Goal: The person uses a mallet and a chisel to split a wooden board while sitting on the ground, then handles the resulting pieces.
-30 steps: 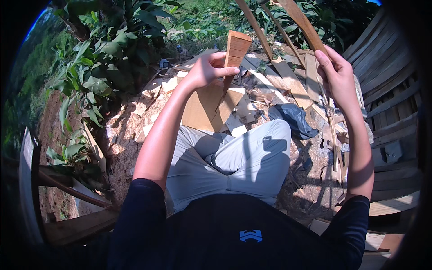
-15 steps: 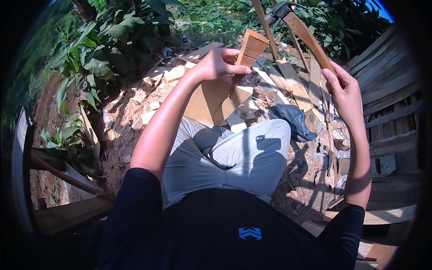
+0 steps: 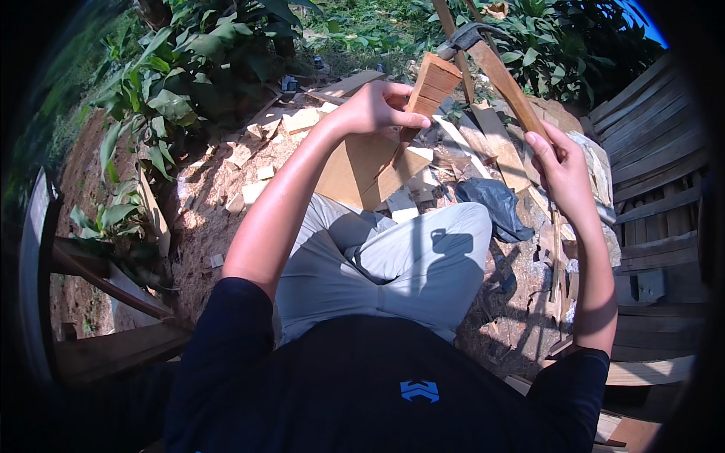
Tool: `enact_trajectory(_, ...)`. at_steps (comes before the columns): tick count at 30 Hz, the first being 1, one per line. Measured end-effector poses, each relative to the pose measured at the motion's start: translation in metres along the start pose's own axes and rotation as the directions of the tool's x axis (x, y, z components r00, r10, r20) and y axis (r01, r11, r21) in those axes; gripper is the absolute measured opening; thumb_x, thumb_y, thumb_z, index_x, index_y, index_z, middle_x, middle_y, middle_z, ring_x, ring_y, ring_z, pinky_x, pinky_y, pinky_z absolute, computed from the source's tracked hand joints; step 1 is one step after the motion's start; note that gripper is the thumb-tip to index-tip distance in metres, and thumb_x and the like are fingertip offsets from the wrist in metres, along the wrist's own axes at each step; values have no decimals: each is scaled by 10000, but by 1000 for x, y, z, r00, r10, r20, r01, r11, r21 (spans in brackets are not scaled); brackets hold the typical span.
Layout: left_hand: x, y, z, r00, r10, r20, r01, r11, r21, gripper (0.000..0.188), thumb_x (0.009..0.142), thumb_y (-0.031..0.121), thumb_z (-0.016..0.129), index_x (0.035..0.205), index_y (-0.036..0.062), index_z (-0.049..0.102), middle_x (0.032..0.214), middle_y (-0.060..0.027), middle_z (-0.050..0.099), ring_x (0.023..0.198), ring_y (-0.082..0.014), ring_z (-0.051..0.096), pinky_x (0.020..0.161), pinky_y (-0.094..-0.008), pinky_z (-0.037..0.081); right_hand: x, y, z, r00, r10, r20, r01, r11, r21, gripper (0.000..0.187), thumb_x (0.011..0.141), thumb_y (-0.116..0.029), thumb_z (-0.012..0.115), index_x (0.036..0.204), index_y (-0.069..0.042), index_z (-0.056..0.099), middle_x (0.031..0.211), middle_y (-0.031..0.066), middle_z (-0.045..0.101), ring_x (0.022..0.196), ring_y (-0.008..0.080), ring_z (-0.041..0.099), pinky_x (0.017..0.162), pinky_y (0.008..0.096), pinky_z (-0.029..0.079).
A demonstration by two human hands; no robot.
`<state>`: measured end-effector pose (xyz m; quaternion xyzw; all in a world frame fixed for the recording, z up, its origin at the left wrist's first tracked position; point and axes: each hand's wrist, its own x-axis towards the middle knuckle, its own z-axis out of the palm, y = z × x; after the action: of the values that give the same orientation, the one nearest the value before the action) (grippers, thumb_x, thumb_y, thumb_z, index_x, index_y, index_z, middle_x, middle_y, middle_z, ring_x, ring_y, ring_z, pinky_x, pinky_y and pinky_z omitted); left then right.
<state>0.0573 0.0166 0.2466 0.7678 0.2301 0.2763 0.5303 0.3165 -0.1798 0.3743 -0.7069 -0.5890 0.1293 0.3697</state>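
Observation:
My left hand [image 3: 385,109] is closed on a reddish-brown wooden piece [image 3: 433,84], wide at the top and narrowing downward. Its lower end reaches a tan wooden block [image 3: 351,170] in front of my crossed legs; whether it touches the block I cannot tell. In my right hand [image 3: 560,160] is the wooden handle of an adze [image 3: 507,84], gripped near its lower end. The dark metal head is up at the top of the wooden piece, its blunt side very near or against it.
Wood chips and offcuts [image 3: 240,156] cover the ground ahead and to the left. A dark plastic bag [image 3: 491,208] lies beyond my right knee. Boards [image 3: 502,155] lie farther off, a slatted wooden wall [image 3: 653,143] stands at the right, and leafy plants [image 3: 177,94] grow at the left.
My right hand has brought the adze lower and slightly left, so its head is closer to the top of the wooden piece. My left hand keeps its hold, nearly in place.

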Motion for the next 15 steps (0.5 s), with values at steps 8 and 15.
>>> enact_trajectory(8,0,-6,-3,1000,6,-3,-6,1000,-18,543,788,351,882,1222,67,721,1022,-63,766,910,-96,671,862,-294,525,-7,-7,-3,999,-44,-17,43,998,-42,401,983,-283,690,1259,7,669,719,-47,546,626,38,444,561,232,351)
enact_trajectory(15,5,-13,-3,1000,2,-3,-2,998,-69,508,808,306,868,1216,45,716,999,-66,766,898,-98,679,858,-287,529,2,-13,6,985,-68,-156,87,989,119,383,1022,-289,640,1284,-10,645,724,-48,558,600,20,456,524,207,338)
